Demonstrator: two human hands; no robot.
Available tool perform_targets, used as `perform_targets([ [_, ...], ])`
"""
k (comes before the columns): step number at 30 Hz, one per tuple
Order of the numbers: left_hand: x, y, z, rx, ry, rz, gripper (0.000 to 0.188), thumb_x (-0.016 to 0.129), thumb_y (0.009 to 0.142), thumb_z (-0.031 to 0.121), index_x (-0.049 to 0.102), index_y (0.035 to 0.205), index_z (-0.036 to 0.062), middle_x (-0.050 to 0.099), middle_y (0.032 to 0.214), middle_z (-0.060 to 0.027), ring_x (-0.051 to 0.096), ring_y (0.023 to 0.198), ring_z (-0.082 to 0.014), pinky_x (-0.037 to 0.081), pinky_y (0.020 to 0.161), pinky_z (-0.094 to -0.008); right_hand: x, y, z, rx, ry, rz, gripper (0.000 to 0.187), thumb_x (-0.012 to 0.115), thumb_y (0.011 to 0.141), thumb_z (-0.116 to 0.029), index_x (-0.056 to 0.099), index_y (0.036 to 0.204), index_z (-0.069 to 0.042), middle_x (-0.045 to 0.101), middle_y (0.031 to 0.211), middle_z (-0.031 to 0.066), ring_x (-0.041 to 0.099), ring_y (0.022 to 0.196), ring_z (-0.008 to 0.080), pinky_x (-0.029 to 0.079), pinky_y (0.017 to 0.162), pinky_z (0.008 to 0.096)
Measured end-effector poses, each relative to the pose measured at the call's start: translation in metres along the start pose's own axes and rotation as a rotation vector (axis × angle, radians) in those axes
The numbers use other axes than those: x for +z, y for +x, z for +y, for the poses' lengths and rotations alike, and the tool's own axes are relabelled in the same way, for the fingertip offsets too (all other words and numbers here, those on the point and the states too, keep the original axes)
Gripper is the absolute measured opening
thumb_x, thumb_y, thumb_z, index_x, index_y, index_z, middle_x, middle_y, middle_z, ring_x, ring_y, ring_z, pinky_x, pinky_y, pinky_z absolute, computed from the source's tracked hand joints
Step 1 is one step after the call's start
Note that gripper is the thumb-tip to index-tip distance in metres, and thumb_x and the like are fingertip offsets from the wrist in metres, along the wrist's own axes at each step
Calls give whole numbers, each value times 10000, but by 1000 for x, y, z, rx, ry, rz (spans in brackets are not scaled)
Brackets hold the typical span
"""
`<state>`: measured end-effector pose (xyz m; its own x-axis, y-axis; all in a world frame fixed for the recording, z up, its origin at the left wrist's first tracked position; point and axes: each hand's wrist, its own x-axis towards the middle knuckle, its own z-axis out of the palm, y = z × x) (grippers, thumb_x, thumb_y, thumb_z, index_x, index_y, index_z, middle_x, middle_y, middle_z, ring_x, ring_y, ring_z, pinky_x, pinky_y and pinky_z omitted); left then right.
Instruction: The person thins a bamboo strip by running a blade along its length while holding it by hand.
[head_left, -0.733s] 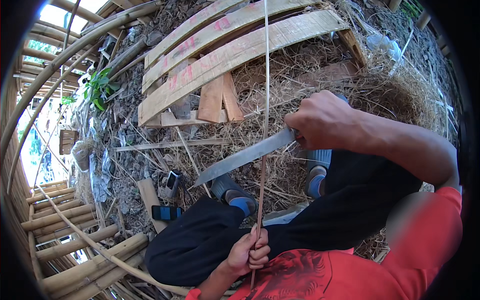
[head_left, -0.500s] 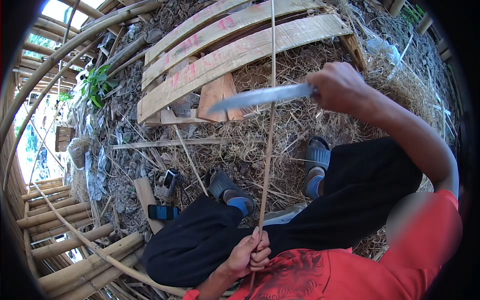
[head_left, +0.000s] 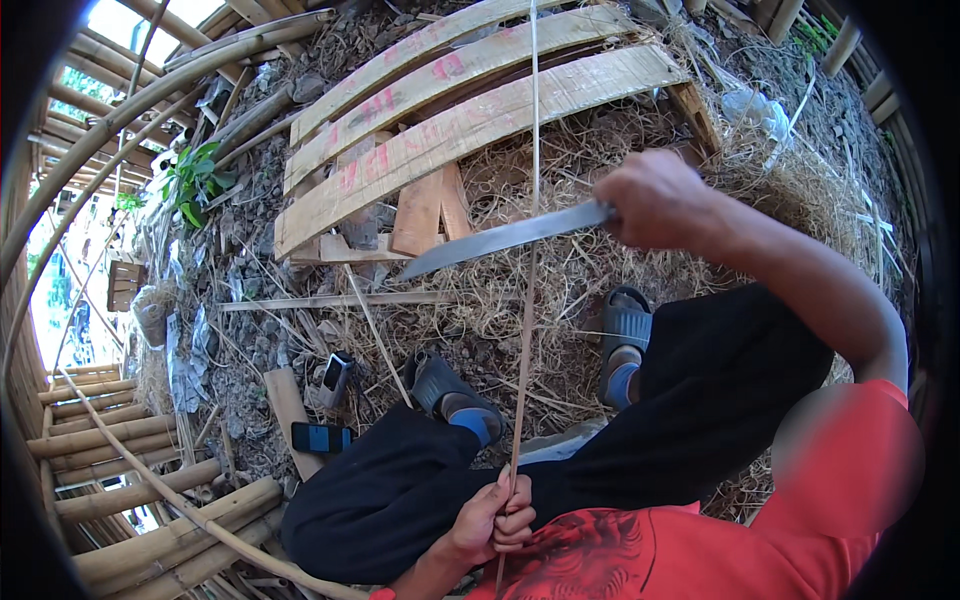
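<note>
A long, thin bamboo strip [head_left: 530, 290] runs from my lap up past the top of the view. My left hand [head_left: 492, 515] is closed around its lower part, close to my red shirt. In my right hand [head_left: 660, 200] is the handle of a large knife [head_left: 505, 238], mostly hidden by my fingers. The broad grey blade points left and slants slightly down. It crosses the strip at about mid-length; whether the edge touches the strip I cannot tell.
A wooden slatted pallet [head_left: 480, 110] lies ahead over ground strewn with shavings [head_left: 590, 265]. A phone [head_left: 321, 437] and a small boxy device [head_left: 338, 371] lie left of my knee. Bamboo poles [head_left: 180, 530] form a structure at left. My sandalled feet [head_left: 450, 390] flank the strip.
My right hand and the knife have moved slightly left and down toward me. The blade now tilts more. My left hand keeps its grip on the strip.
</note>
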<state>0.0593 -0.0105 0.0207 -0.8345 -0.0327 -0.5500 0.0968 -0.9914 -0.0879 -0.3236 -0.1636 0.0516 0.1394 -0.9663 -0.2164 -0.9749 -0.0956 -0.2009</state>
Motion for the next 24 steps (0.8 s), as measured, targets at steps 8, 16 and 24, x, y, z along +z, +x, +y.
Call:
perform_targets([
  [8,-1,-8,-3,-18,-22,-7,454,340,1040,536,366,816,142,246,565,58,170,452,-53,180,387,-221,-12,12,53,367,4,95,171,637,849,-169,753,854,-44,686,676,140,663,554,290,568,609,419],
  [16,-12,-3,-8,12,5,-21,462,353,1036,542,370,817,136,255,568,60,169,452,-51,176,393,-225,-10,-21,-7,-80,26,-74,146,651,836,-171,753,851,-68,681,682,128,677,605,284,558,602,410],
  [24,-9,-2,-8,8,27,17,467,342,1040,540,369,805,138,264,568,60,168,455,-49,175,391,-223,-14,-2,44,268,-56,76,153,659,827,-174,745,818,-47,675,662,146,680,609,303,558,615,409],
])
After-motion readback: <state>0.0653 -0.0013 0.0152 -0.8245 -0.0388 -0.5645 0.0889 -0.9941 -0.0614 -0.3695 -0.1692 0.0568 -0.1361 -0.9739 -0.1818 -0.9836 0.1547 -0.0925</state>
